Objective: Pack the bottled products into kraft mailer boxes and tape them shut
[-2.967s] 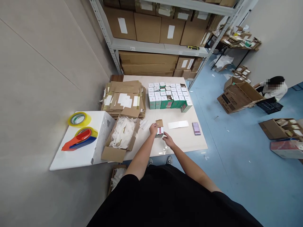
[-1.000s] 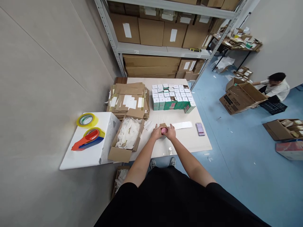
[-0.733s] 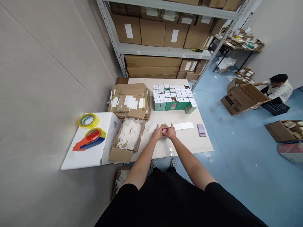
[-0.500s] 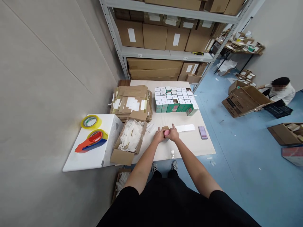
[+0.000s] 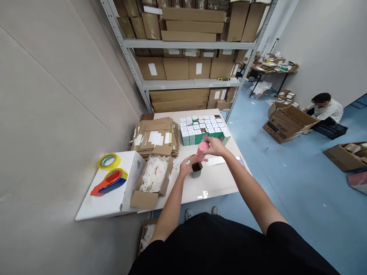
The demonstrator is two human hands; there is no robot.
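Observation:
My right hand [image 5: 213, 147] grips a pink cylindrical container [image 5: 202, 151], tilted just above a small open box. Small pink pieces stick out at its top and lower side; I cannot make out what they are. The small green box [image 5: 196, 173] stands upright on the table with its dark inside showing. My left hand [image 5: 185, 167] is closed on the box's raised brown flap at the left. Right of the box lies a white strip [image 5: 215, 160], partly behind my right forearm. Beyond my hands stand rows of green-and-white boxes [image 5: 197, 133], a few with open tops.
Flattened cardboard [image 5: 156, 128] is stacked at the table's left, behind a carton of white paper [image 5: 155, 173]. Tape rolls [image 5: 109, 161] and an orange-blue tape dispenser [image 5: 110, 183] lie on a white block. Shelving [image 5: 189, 84] stands behind; a person [image 5: 328, 109] crouches by a large carton [image 5: 288, 122].
The pink container has come up out of the small box in my right hand. My left hand stays by the box flap. The view has tilted up and shifted.

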